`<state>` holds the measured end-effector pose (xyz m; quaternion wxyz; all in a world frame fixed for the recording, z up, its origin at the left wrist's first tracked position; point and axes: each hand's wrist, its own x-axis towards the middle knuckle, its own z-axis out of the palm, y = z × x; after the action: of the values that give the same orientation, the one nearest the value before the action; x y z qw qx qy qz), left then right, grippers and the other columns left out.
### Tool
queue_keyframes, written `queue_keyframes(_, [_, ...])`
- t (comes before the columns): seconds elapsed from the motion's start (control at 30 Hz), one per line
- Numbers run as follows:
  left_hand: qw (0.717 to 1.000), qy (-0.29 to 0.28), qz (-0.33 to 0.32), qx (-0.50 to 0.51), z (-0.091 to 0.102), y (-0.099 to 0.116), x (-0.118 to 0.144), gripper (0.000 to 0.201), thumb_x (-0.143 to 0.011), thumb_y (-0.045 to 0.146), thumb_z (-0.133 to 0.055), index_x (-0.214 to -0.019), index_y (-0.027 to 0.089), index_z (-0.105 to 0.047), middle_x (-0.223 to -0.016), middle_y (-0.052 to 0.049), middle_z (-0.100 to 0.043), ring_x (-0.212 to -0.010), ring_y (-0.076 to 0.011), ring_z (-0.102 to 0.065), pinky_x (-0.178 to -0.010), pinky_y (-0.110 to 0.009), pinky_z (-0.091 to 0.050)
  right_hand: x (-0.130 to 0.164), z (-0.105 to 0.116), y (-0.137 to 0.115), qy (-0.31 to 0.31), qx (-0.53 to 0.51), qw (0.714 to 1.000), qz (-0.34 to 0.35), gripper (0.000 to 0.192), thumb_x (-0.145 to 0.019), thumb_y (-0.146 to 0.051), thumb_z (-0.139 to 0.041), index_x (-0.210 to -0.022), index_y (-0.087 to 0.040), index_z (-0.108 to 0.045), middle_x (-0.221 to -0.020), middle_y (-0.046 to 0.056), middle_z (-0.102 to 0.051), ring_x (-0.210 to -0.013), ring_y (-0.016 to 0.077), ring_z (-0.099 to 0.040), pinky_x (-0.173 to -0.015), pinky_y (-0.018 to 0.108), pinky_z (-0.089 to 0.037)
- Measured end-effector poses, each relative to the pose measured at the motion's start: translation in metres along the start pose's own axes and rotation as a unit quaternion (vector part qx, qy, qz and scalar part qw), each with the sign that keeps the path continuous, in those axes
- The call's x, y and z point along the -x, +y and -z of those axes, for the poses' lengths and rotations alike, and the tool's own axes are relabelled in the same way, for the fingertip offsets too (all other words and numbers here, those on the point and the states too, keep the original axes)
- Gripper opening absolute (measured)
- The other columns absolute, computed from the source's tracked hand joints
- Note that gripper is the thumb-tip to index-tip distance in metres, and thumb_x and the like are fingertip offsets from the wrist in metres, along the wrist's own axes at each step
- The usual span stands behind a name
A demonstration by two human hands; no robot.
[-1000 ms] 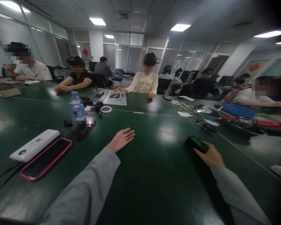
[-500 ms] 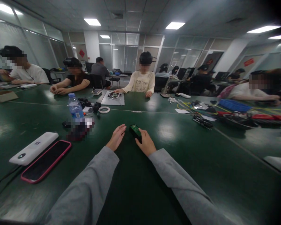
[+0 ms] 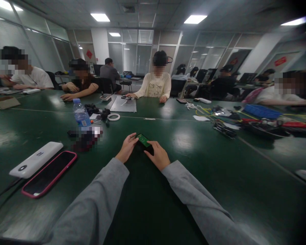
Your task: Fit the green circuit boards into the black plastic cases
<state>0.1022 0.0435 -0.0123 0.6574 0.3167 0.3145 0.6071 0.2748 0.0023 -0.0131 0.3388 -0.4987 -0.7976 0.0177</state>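
A green circuit board (image 3: 143, 139) in a dark holder or case is between my hands, just above or on the green table; I cannot tell which. My right hand (image 3: 158, 154) grips its right end, with the fingers over the upper edge and the thumb below. At the left end, my left hand (image 3: 126, 148) has its thumb and fingers closed on the corner. The underside of the board and its dark surround are partly hidden by my fingers.
A white power bank (image 3: 37, 160) and a pink-cased phone (image 3: 49, 173) lie at the left. Beyond them stands a water bottle (image 3: 81, 114) near a roll of tape (image 3: 113, 117). Cables, tools and a blue tray (image 3: 261, 111) lie at the right. Several people sit around the table.
The circuit board has turned and shifted left, so its end now meets my left hand, which was apart from it before. My right hand has kept its hold. The camera view has shifted slightly.
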Motion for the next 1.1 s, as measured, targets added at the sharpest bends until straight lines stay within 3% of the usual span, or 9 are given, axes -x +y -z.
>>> queue_keyframes(0.23, [0.999,0.004,-0.024,-0.03,-0.0006,-0.0011,0.0006,0.048,-0.066,0.013,-0.073,-0.11,0.021,-0.057,-0.099,-0.004,-0.064,-0.096,-0.0129,-0.059,-0.092,-0.027,-0.044,0.0005,0.0043,-0.0048,0.054,-0.013,0.998,0.031,0.036,-0.087,-0.032,-0.05,-0.122,-0.025,-0.046,-0.121,0.007,-0.05,-0.113,0.0221,-0.051,-0.094,0.04,-0.048])
queue_keyframes(0.53, [0.997,0.0,-0.034,-0.064,0.0012,0.0026,0.0016,0.037,-0.073,0.027,-0.069,-0.109,0.022,-0.06,-0.095,-0.004,-0.062,-0.082,-0.0117,-0.06,-0.071,-0.021,-0.049,0.0009,0.0045,-0.0067,0.024,-0.027,0.997,0.074,0.038,-0.088,-0.029,-0.048,-0.125,-0.028,-0.043,-0.125,0.007,-0.047,-0.118,0.0229,-0.048,-0.097,0.044,-0.046])
queue_keyframes(1.1, [0.995,0.01,-0.059,-0.075,0.0049,-0.0033,-0.0021,0.039,-0.07,0.029,-0.071,-0.107,0.02,-0.059,-0.091,-0.003,-0.061,-0.079,-0.0107,-0.058,-0.071,-0.022,-0.048,0.0006,0.0004,-0.0042,0.019,-0.029,0.997,0.074,0.037,-0.086,-0.03,-0.053,-0.122,-0.024,-0.046,-0.12,0.009,-0.049,-0.113,0.0231,-0.051,-0.091,0.04,-0.049])
